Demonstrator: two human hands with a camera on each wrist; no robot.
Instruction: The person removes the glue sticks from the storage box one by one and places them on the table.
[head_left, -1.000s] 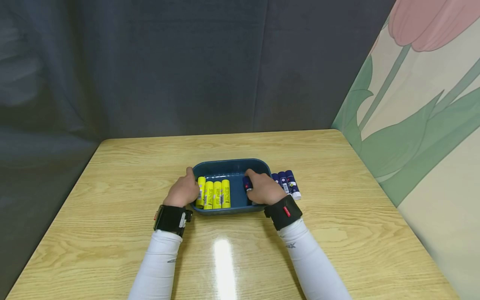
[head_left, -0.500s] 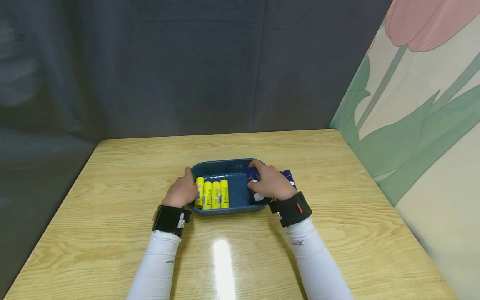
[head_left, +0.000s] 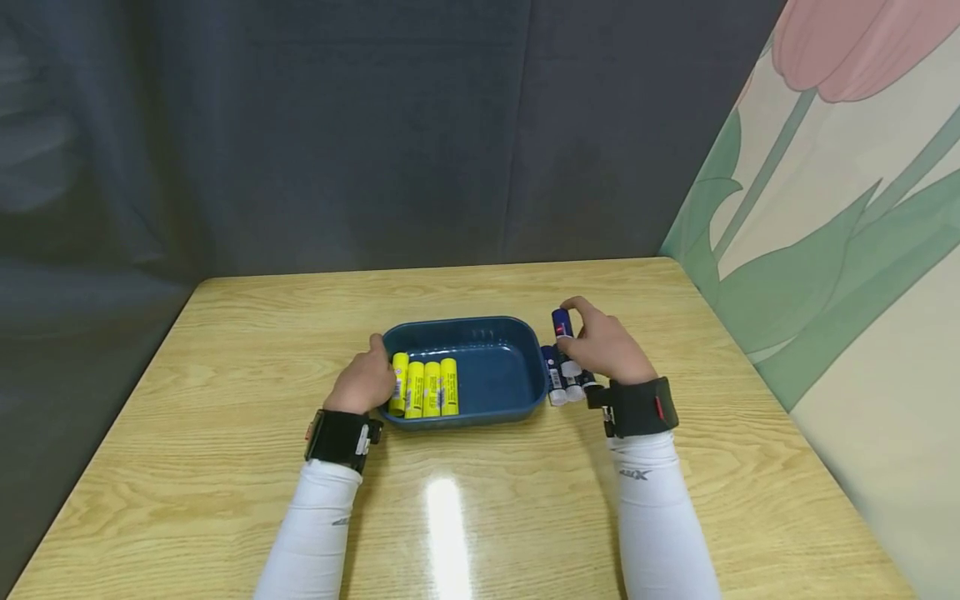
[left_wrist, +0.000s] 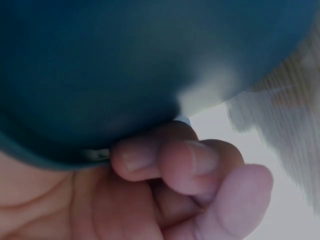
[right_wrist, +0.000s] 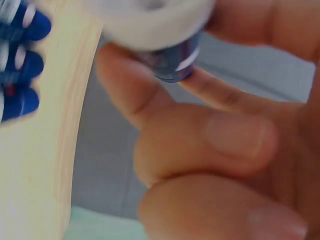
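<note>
My left hand (head_left: 363,379) grips the left end of a dark blue oblong dish (head_left: 495,379), thumb at the rim; in the left wrist view its fingers (left_wrist: 200,160) curl against the outside of the dish. Several yellow tubes (head_left: 432,390) lie side by side in the dish's left part. Right of the dish, my right hand (head_left: 611,348) pinches a dark blue glue stick (head_left: 562,323) with a white end, raised and tilted. The right wrist view shows that glue stick (right_wrist: 175,62) between thumb and fingers. Below it lie other dark blue glue sticks (head_left: 554,375), partly covered by the hand.
The wooden table (head_left: 247,358) reaches out on all sides of the dish. Behind it hangs a dark grey curtain (head_left: 360,150). A wall painted with a tulip (head_left: 840,250) borders the right side.
My right hand has lifted the dark blue glue stick out of the dish's right part and carried it right, above the other glue sticks. The left hand keeps its place on the dish.
</note>
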